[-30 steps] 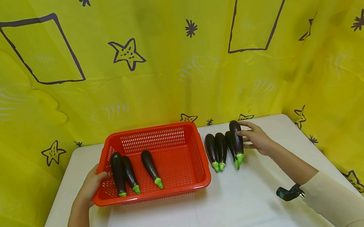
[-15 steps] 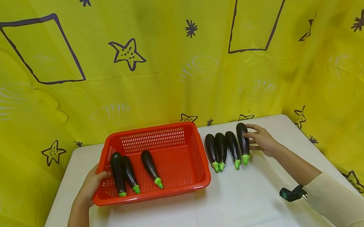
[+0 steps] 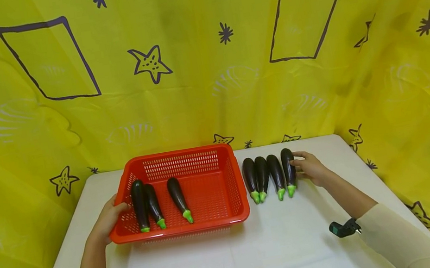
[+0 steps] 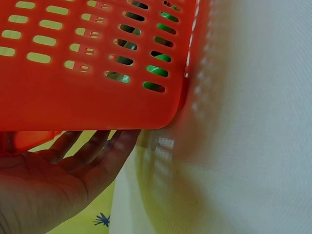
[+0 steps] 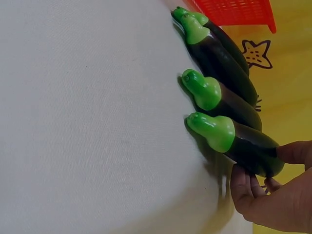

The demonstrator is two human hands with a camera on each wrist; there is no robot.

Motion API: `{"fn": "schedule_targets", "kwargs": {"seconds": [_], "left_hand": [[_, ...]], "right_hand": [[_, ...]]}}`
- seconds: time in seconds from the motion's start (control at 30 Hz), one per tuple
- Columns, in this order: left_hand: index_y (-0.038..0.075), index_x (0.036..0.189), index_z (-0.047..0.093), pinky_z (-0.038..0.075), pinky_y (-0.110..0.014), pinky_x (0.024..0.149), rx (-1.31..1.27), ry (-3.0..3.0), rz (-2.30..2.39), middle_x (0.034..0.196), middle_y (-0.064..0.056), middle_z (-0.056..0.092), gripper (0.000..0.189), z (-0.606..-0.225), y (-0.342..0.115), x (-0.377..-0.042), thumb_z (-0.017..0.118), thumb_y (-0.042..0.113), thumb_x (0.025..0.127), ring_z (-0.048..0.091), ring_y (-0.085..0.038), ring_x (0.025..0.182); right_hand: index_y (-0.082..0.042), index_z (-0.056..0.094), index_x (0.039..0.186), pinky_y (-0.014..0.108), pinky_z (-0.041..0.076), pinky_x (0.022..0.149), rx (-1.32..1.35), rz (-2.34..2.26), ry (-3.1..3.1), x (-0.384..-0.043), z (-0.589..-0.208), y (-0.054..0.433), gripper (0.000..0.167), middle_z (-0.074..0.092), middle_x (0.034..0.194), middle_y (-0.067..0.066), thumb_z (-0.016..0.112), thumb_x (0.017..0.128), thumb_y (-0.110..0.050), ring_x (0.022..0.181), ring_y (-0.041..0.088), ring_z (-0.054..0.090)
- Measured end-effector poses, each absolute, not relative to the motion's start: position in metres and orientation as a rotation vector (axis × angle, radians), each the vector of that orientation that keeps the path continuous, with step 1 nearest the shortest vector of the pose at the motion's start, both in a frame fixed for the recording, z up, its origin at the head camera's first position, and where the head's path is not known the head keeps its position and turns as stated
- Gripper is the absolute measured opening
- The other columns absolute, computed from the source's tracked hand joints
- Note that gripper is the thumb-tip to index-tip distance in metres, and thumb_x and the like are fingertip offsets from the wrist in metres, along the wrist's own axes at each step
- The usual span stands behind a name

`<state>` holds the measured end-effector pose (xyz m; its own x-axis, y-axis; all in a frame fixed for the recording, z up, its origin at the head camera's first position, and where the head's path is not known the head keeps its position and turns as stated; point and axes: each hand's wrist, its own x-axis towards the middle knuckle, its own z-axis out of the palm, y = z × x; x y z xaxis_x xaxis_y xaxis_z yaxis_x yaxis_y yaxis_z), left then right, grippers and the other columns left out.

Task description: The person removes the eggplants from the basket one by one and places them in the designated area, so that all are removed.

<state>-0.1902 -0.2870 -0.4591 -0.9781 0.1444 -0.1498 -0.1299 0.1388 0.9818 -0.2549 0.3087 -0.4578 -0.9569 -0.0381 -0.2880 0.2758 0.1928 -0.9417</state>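
Note:
My left hand (image 3: 107, 220) grips the left rim of a red plastic basket (image 3: 179, 229). In the left wrist view the fingers reach under that rim, beside the slotted wall. Inside the basket lie three eggplants, two close together at the left and one eggplant (image 3: 177, 198) nearer the middle. To the basket's right, several dark eggplants with green stems lie in a row. My right hand (image 3: 309, 168) holds the rightmost eggplant (image 3: 288, 167) by its rounded end, thumb on one side and fingers on the other. Its green stem points toward me.
A white cloth-covered table (image 3: 235, 262) carries everything. Beside the held eggplant lies another eggplant (image 3: 275, 171), with two more touching near the basket's right wall. A yellow patterned curtain (image 3: 202, 108) hangs behind and along both sides of the table.
The right hand has moved the held eggplant rightward and down, from over its neighbour to the row's right end on the table. The left hand and basket have stayed put.

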Motion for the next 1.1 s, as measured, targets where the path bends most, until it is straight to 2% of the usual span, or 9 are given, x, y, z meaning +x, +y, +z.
{"fn": "schedule_targets", "kwargs": {"seconds": [0.37,0.63,0.87,1.1], "left_hand": [[-0.010,0.156,0.022,0.062,-0.045,0.085,0.008,2.199,1.922,0.139,-0.032,0.047,0.058,-0.459,-0.287,-0.190,0.041,0.005,0.103,0.069,-0.019,0.101],[-0.010,0.154,0.024,0.062,-0.045,0.085,0.018,2.202,1.922,0.137,-0.030,0.050,0.056,-0.459,-0.287,-0.191,0.042,0.004,0.103,0.070,-0.018,0.101],[-0.010,0.153,0.025,0.062,-0.044,0.085,0.008,2.201,1.931,0.133,-0.027,0.053,0.055,-0.459,-0.288,-0.191,0.041,0.004,0.103,0.070,-0.017,0.100],[-0.011,0.153,0.024,0.062,-0.044,0.085,0.005,2.205,1.922,0.134,-0.030,0.051,0.056,-0.459,-0.287,-0.190,0.041,0.004,0.102,0.070,-0.018,0.100]], "right_hand": [[0.017,0.023,0.156,0.021,0.057,0.071,0.223,-1.829,2.296,-0.260,-0.468,0.308,0.060,0.064,0.095,0.004,0.051,0.108,-0.005,0.073,0.008,0.062],[0.019,0.028,0.153,0.022,0.060,0.075,0.256,-1.859,2.325,-0.263,-0.476,0.311,0.058,0.067,0.113,0.020,0.054,0.105,-0.002,0.077,0.005,0.066],[0.018,0.029,0.154,0.022,0.060,0.075,0.262,-1.873,2.308,-0.264,-0.477,0.312,0.061,0.069,0.103,0.009,0.058,0.104,-0.004,0.077,0.004,0.066],[0.019,0.027,0.154,0.024,0.061,0.076,0.237,-1.882,2.287,-0.264,-0.478,0.311,0.065,0.067,0.118,0.020,0.061,0.102,-0.001,0.078,0.006,0.070]]}}
